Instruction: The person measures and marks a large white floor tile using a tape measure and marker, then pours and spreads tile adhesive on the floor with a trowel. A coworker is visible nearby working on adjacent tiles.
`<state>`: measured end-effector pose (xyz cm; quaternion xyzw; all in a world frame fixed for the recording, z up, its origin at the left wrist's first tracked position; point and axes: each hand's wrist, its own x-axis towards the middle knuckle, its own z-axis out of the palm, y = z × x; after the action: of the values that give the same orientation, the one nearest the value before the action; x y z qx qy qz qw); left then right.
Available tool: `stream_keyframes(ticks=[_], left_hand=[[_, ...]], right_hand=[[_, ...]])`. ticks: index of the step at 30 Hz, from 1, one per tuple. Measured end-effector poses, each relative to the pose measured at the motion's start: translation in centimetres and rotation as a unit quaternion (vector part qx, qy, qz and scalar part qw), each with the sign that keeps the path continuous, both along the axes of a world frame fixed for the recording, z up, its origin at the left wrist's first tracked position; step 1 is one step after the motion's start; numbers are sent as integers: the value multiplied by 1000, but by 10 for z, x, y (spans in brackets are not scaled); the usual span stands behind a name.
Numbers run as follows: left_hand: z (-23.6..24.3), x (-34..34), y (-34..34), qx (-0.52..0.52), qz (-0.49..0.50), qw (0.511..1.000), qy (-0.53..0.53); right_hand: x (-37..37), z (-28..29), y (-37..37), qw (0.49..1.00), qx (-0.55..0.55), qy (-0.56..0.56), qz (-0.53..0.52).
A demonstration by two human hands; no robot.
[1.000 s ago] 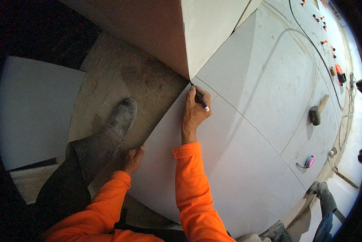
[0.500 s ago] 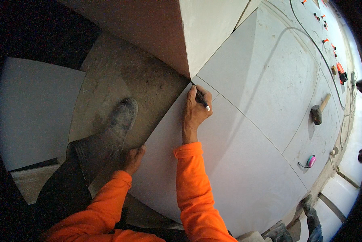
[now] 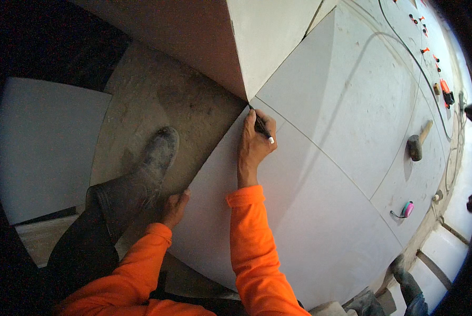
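My right hand point(image 3: 257, 134) pinches the marker point(image 3: 261, 126), likely light and stiff, by its barrel; left hand point(image 3: 174, 209) at edge of tile point(image 3: 294, 210), grip unclear, slab probably heavy, brittle, best held there.

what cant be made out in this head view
In the head view:
Part of the pen: hidden by the right hand.
Left hand: underside hidden by the hand itself.
Another person's leg: cut off by the lower edge.
Orange pieces at upper right: too small to identify.

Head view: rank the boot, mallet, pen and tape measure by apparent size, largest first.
1. Boot
2. Mallet
3. Pen and tape measure, unranked: the pen is partly covered, and their visible areas look alike.
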<state>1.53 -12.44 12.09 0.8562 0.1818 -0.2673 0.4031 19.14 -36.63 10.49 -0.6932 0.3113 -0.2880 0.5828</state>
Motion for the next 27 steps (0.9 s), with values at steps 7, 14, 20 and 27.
stream_keyframes(ticks=[7, 14, 20, 27], left_hand=[[-12, -4, 1, 32, 4, 999, -41], [-29, -8, 19, 82, -29, 996, 13], [-50, -4, 24, 101, -32, 984, -144], [-54, 9, 25, 132, -50, 987, -79]], right_hand=[[-17, 7, -12, 998, 64, 17, -25], [-150, 58, -130, 950, -269, -3, 160], [-412, 86, -222, 913, -340, 218, 55], [-709, 47, -168, 787, -189, 544, -222]])
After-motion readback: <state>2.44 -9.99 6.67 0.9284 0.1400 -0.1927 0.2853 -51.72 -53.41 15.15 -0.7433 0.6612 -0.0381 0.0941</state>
